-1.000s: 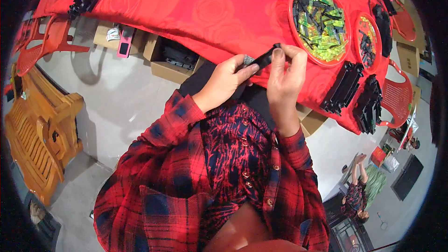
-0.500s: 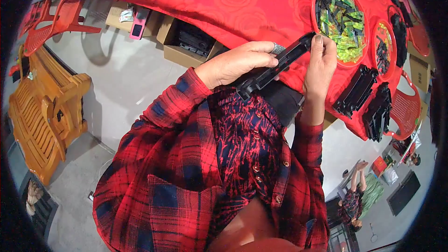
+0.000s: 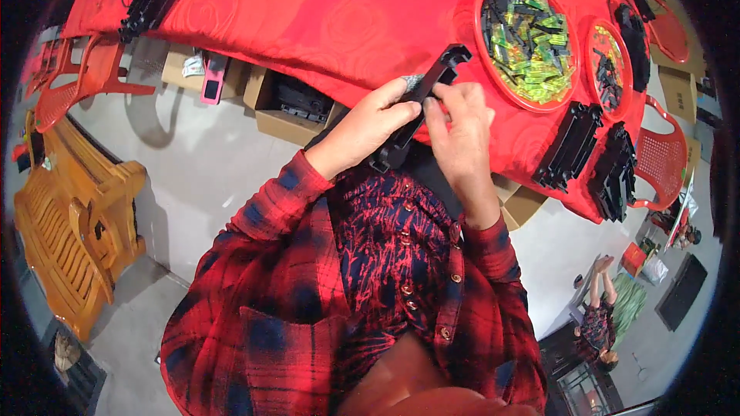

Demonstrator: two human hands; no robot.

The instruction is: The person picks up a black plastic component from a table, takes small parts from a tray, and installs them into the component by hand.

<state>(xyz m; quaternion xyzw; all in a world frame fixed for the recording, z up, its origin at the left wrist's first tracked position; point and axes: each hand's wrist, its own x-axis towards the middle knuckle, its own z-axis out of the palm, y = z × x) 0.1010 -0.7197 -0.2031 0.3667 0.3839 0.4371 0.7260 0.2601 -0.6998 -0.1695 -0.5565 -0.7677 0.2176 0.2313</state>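
Left hand (image 3: 370,128): closed around black plastic bar (image 3: 408,132), frame centre.
Right hand (image 3: 465,129): half-curled beside it; I cannot tell its grip.
Risk: one-sided hold could let bar twist.

I list, around the red-clothed table (image 3: 339,15): red plastic chair (image 3: 62,104), left end; perforated red chair (image 3: 661,160), right end; slatted wooden bench (image 3: 55,235), nearer me, leftward; pink-edged object (image 3: 212,86), below its near edge.

left hand (image 3: 374,125) closed in a grip, thumb (image 3: 404,114) laid out toward the right hand (image 3: 465,127). right hand raised, fingers (image 3: 455,98) bent, tips turned left. left forearm (image 3: 289,192) slants up and inward; right forearm (image 3: 486,235) steeper. hands close together, ahead of torso (image 3: 397,250).
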